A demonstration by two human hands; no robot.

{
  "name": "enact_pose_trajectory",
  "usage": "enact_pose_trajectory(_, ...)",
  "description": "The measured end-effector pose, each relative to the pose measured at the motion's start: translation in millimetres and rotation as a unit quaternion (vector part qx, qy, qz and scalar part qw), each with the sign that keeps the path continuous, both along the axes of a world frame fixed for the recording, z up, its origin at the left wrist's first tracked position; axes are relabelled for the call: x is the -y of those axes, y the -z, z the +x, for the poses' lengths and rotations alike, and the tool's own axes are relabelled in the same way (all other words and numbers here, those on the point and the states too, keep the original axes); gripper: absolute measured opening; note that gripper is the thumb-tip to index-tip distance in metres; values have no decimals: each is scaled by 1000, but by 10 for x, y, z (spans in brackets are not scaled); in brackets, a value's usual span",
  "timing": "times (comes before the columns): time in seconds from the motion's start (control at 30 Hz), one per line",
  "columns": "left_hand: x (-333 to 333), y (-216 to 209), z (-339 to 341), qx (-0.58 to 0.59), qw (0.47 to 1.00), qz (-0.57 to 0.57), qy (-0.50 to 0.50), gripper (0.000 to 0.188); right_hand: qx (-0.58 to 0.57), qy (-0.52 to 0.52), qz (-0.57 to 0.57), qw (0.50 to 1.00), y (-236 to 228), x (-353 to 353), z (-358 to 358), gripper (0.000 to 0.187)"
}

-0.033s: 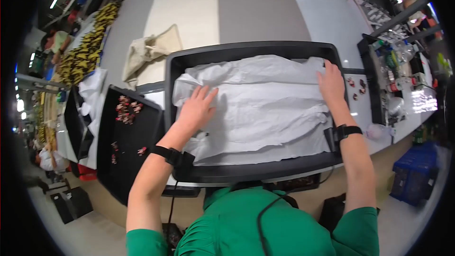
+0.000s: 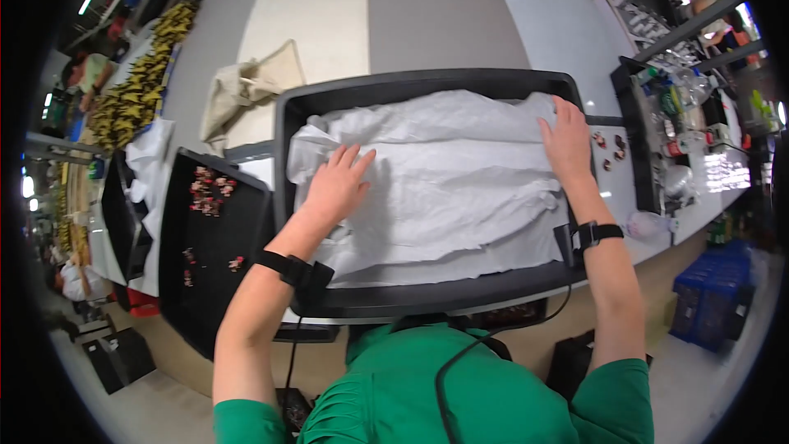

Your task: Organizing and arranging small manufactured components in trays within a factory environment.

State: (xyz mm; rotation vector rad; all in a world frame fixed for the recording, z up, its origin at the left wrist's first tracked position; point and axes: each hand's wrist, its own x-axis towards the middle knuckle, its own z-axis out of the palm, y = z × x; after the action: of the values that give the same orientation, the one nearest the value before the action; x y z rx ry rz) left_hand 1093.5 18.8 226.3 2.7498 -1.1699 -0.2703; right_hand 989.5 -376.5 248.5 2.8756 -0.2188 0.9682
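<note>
A large black tray (image 2: 427, 300) stands before me on the table, lined with crumpled white sheeting (image 2: 452, 189) that looks like thin paper. My left hand (image 2: 335, 187) lies on the left part of the sheeting, fingers stretched and spread. At the tray's far right corner, my right hand (image 2: 567, 141) rests on the edge of the sheeting beside the tray wall, its fingers extended and its thumb apart. Neither hand has anything visible in its grasp. Whatever lies beneath the sheeting is hidden.
A second black tray (image 2: 222, 238) with small red and dark pieces stands at the left. A beige cloth (image 2: 251, 90) lies behind it. On the right are a few small pieces (image 2: 618, 148) and a black bin (image 2: 645, 144) near plastic bottles. Blue crates (image 2: 711, 292) stand on the floor.
The whole scene has shifted slightly to the left in the view. The thumb of my right hand is spread a little farther over the sheeting; my left hand stays in place.
</note>
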Motion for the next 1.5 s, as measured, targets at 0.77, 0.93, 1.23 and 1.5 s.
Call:
enact_pose_trajectory(0.77, 840, 859, 270, 43, 991, -88, 95, 63, -665, -40, 224, 711, -69, -375, -1457, 11)
enact_pose_trajectory(0.93, 835, 800, 229, 43, 987, -98, 119, 64, -681, 11, 387, 622, -143, -355, -1266, 28)
enact_pose_trajectory(1.23, 731, 816, -49, 24, 974, -118, 191, 66, -245, 299, 626, 677, 431, 22, -717, 59)
enact_pose_trajectory(1.5, 551, 828, -104, 17, 977, -124, 175, 64, -240, 0, 376, 895, 363, -489, -4, 27)
